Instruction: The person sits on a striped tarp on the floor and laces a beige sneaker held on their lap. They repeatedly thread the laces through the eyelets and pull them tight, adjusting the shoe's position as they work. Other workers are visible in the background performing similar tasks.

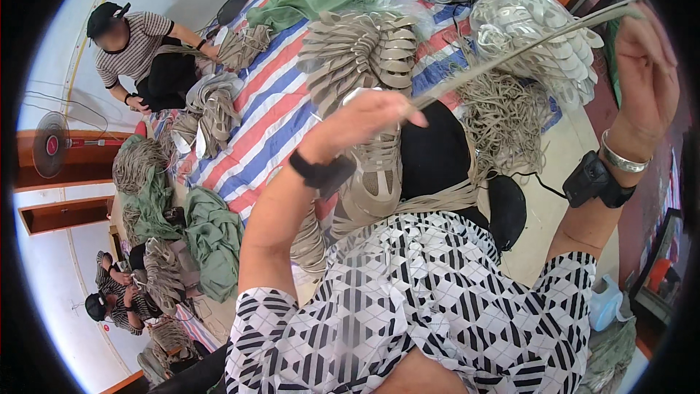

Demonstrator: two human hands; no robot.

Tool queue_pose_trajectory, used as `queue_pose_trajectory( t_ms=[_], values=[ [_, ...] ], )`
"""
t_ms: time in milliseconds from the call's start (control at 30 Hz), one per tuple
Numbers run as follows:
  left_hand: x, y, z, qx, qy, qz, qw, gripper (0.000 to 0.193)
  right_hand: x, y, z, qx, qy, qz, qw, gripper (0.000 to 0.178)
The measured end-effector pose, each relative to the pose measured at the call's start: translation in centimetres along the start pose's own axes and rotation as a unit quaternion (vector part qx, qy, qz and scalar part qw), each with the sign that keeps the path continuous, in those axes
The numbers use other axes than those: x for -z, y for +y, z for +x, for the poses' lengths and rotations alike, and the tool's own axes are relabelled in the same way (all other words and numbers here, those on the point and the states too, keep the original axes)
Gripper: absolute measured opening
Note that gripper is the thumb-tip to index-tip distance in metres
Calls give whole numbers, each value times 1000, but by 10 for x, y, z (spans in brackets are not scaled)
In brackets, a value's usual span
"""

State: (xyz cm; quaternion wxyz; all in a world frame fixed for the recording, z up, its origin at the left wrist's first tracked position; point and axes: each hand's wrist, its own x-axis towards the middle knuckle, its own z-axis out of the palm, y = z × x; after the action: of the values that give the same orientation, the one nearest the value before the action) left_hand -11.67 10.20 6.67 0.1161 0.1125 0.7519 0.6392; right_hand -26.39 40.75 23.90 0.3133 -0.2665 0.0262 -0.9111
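A beige flat shoelace is pulled taut in a slanting line between my two hands, rising to the right. My left hand, slightly blurred, is closed on it near the middle of the view. Raised at the far right, my right hand grips the lace at its fingertips. Below my left hand a beige shoe upper rests at my lap, with lacing across its front. More shoelaces lie over my lap. A fanned stack of shoe uppers lies just ahead of my left hand.
A tangled heap of laces lies right of my knee, beside a clear bag of shoe uppers. Striped sheeting covers the floor. Two people work at the left; a fan and green cloth are also there.
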Motion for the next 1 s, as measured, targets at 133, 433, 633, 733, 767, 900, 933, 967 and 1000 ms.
queue_pose_trajectory(
  t_ms=[133, 433, 633, 733, 767, 900, 933, 967, 1000],
  values=[
    [38, -14, -44, 49, 286, -212, 933, 20, 39, -16, -18, 71, 100, -299, 946, 14],
    [130, -73, -164, -28, 634, -324, 701, 11, 173, -80, -127, 12, 119, -182, 976, 19],
    [205, -113, -337, 29, 765, -295, 572, 20, 252, 4, -156, -257, 262, -790, 491, 18],
    [182, -136, -299, 132, 700, -213, 668, 14, 239, 91, -134, -250, 216, -652, 683, 14],
    [156, -130, -254, 169, 665, -163, 709, 13, 221, 115, -120, -260, 209, -636, 695, 19],
    [80, -138, -172, 134, 541, 184, 810, 15, 207, 193, -100, -233, 134, -602, 752, 15],
    [66, -141, -160, 112, 491, 196, 842, 17, 209, 201, -100, -228, 90, -650, 719, 11],
    [41, -110, -122, 123, 457, -10, 881, 19, 210, 198, -100, -228, 88, -683, 689, 9],
    [25, -92, -103, 97, 458, 30, 883, 20, 205, 200, -97, -231, 75, -709, 662, 9]
  ],
)
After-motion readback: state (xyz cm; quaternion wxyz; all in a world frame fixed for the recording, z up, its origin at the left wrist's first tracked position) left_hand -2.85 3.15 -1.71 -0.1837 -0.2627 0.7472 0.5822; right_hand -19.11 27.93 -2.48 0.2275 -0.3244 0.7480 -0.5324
